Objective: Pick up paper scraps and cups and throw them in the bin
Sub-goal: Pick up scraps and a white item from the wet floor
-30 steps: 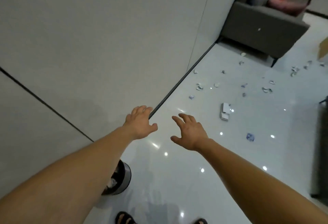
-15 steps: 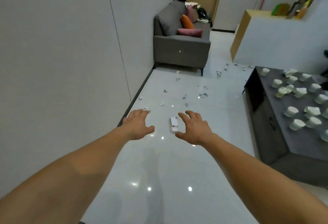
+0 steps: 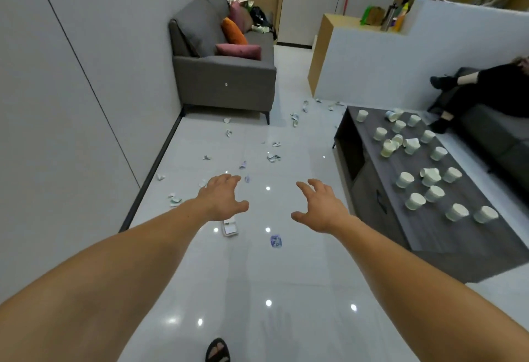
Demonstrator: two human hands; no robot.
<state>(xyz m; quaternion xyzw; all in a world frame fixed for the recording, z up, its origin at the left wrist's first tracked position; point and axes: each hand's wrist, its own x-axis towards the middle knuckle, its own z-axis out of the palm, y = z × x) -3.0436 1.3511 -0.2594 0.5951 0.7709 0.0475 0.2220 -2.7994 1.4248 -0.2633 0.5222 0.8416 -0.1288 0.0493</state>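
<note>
Your left hand and right hand both hang empty over the floor, palms down, fingers spread and a little bent, gripping nothing.

The paper scraps are small crumpled bits, white with blue print, strewn over glossy pale tile beyond your left fingertips and on towards the grey fabric sofa. One flatter blue-printed scrap lies between your wrists, nearer the right. A flat white rectangular piece sits just beneath your left wrist.

The cups are white tapered paper ones. Most stand rim-down and a few lie tipped over, all on the dark wood-grain low table to the right of your right hand.

Half a second ago the white piece lay between your hands, just ahead of the fingers; now it has slid under the left one, and your hands are wider apart. More of the table has come into view, and a seated person now shows beyond it. The bin by your left forearm a second ago has left the frame.

Your left hand covers the far end of the white piece. The farthest scraps are too small to tell their shape. The bottom edge crops your sandalled foot, and the right edge crops the seated person.
</note>
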